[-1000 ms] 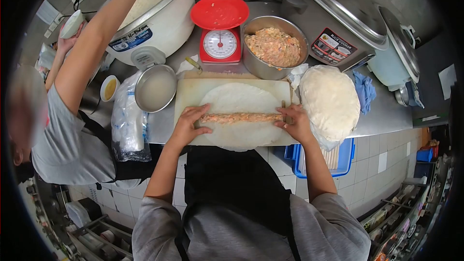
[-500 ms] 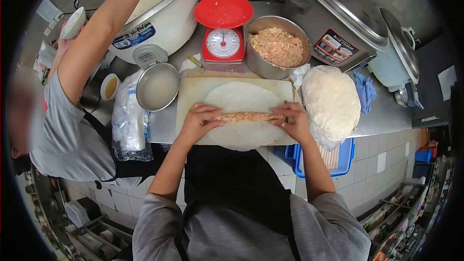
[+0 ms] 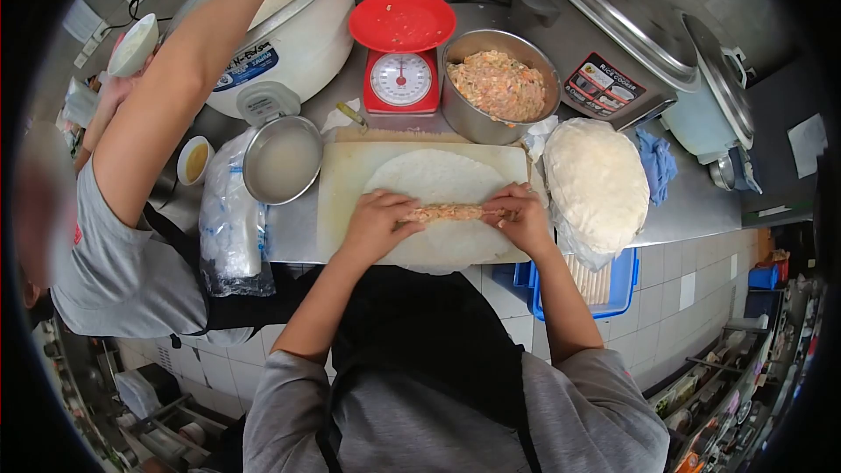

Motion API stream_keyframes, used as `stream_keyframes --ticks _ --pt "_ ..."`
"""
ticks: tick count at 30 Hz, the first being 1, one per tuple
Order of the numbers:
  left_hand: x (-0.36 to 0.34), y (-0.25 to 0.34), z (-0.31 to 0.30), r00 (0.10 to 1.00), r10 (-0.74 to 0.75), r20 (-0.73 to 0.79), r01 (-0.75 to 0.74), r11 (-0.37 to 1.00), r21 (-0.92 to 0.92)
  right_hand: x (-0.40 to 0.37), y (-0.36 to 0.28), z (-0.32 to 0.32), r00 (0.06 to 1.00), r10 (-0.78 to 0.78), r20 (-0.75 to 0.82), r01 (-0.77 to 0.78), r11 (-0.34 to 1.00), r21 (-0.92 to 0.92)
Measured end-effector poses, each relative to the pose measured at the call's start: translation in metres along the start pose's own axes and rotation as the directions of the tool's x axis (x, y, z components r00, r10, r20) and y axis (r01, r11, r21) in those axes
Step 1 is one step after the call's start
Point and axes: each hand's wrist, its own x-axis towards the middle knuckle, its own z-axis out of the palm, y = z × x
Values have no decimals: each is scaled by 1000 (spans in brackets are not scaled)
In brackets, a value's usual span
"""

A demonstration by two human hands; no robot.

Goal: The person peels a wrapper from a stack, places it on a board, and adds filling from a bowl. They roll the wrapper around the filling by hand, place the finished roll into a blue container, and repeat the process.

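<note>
A round white wrapper sheet (image 3: 434, 173) lies on a pale cutting board (image 3: 342, 201), its lower edge reaching the board's front. Across its middle runs a narrow log of orange-pink filling (image 3: 447, 212). My left hand (image 3: 383, 219) has its fingers closed around the log's left end. At the right end, my right hand (image 3: 519, 213) pinches the filling between thumb and fingers. Behind the board stands a steel pot of the same mixture (image 3: 498, 88). A plastic-lined stack of white wrappers (image 3: 597, 184) sits to the right of the board.
A red scale (image 3: 401, 79), a steel bowl of cloudy liquid (image 3: 285, 160) and a plastic bag (image 3: 229, 219) surround the board. At left, a co-worker's arm (image 3: 188, 70) reaches into a large white cooker (image 3: 293, 52). A blue bin (image 3: 620, 285) is below right.
My left hand has moved inward along the log, and my right hand has shifted slightly inward too. The co-worker's raised arm has shifted a little.
</note>
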Motion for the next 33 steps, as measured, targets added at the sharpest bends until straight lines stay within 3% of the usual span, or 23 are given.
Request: stream_keyframes --ticks 2,8,14,17,20,23,30,33 --pt "8 4 20 998 13 56 -12 1000 -16 5 -15 1 1000 -11 -11 10 1000 -15" --pt "23 23 43 998 57 -1 -57 995 -82 14 -13 17 993 -101 55 105 992 -73" --pt "31 32 54 995 62 79 -63 998 7 13 -19 18 995 -45 89 66 966 -252" --pt "31 31 52 988 50 148 -50 999 -4 9 -6 17 988 -108 114 135 953 -271" --pt "25 34 51 990 101 -98 -97 994 43 10 -19 9 997 -11 76 20 992 -125" --pt "15 19 39 999 33 38 -37 994 101 5 -3 -2 997 -70 44 76 986 -148" --pt "-12 -10 -6 998 -42 -37 45 996 74 -13 11 -23 999 50 -8 -51 992 -118" --pt "-19 -24 -14 994 -109 7 109 994 2 -19 20 -21 998 59 -12 -60 990 -131"
